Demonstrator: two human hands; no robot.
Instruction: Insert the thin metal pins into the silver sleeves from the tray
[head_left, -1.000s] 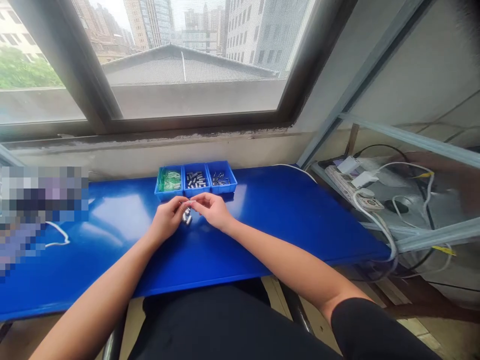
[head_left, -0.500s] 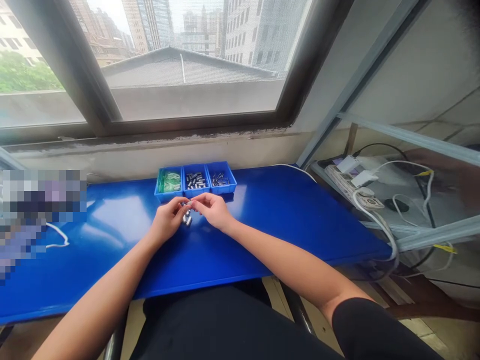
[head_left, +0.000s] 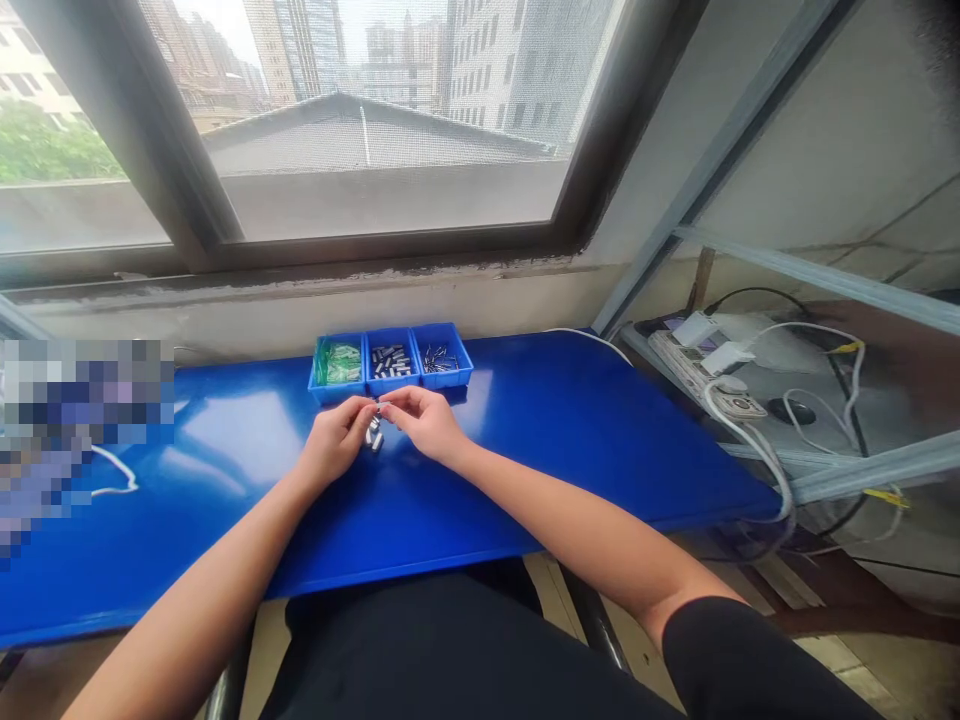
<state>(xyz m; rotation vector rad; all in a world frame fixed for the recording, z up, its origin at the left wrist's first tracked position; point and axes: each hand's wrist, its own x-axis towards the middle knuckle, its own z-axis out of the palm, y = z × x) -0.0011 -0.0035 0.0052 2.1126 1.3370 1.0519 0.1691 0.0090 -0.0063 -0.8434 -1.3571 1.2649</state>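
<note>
While silvery pieces (head_left: 376, 441) lie nearby, left hand (head_left: 335, 438), right hand (head_left: 427, 422) pinch small part (head_left: 381, 405).

Daylight reaches you through the window (head_left: 382, 200) beyond the desk's far edge, the sky (head_left: 225, 22) bleached nearly white, and it throws pale glare (head_left: 247, 435) onto the blue desk (head_left: 600, 440), broadest left of your left hand (head_left: 331, 438). Detail at your fingertips (head_left: 364, 408) is too small and soft to make out. Pixelated blocks (head_left: 82, 390) cover the desk's left end, while past its right edge the metal rack (head_left: 825, 280) looks dimmer and stretched.
</note>
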